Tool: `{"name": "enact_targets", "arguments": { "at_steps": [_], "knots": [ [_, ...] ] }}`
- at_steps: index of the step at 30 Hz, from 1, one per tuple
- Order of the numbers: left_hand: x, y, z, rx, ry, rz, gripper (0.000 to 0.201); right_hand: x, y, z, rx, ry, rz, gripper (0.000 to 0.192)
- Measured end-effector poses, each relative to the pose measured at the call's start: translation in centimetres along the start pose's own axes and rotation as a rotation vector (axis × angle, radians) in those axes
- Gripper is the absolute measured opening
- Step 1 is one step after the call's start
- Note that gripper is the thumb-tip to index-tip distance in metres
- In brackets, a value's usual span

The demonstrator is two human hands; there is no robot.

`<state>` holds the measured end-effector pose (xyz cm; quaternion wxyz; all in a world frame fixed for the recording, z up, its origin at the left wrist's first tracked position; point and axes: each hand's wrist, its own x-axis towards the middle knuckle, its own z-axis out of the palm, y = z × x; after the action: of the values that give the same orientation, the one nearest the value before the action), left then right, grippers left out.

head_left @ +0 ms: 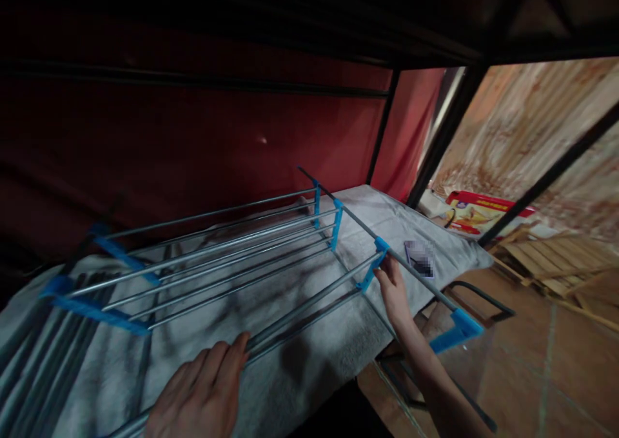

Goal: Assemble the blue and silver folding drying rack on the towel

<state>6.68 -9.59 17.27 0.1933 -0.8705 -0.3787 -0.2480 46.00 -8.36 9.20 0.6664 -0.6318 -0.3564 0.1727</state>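
Left hand [200, 386]: wrapped over the paired rods [314, 301] at the near side of a metal rack. Right hand [394, 293]: thumb and fingers closed about a blue bracket [372, 268] at the right end of the same rods, fingertips partly hidden. Hands well apart.

Handling, by judgement: steady support along the rods from the left, fine control at the bracket from the right; rods best kept in line with the bracket, without twist; pressure even and gradual, for fear of bending thin tube or straining plastic.

Pose: left, back uppermost, fingers together, pointing toward upper right, forearm out of view. Right, forearm slanting in from lower right, wrist nearly straight, thumb on the rod side.

Metal rack: stretched across grey cloth [382, 209], blue end pieces [97, 309] at left, long side bar [358, 220] at right, corner piece [457, 331] past the cloth's edge. Dark parallel tubes [53, 348], far left. Small pixelated item [420, 258] on the cloth, beyond the side bar.

Surroundings: red curtain [217, 135], black posts, red-and-yellow box [483, 212], wooden slats [556, 264], tiled floor [522, 360].
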Motion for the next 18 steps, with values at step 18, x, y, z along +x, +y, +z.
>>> {"name": "enact_targets", "arguments": {
  "at_steps": [18],
  "knots": [
    [3.1,2.4,-2.4,-0.093,-0.338,-0.264,0.038,-8.1,-8.9,7.9,-0.574,-0.600,-1.173,0.043]
  ]
}}
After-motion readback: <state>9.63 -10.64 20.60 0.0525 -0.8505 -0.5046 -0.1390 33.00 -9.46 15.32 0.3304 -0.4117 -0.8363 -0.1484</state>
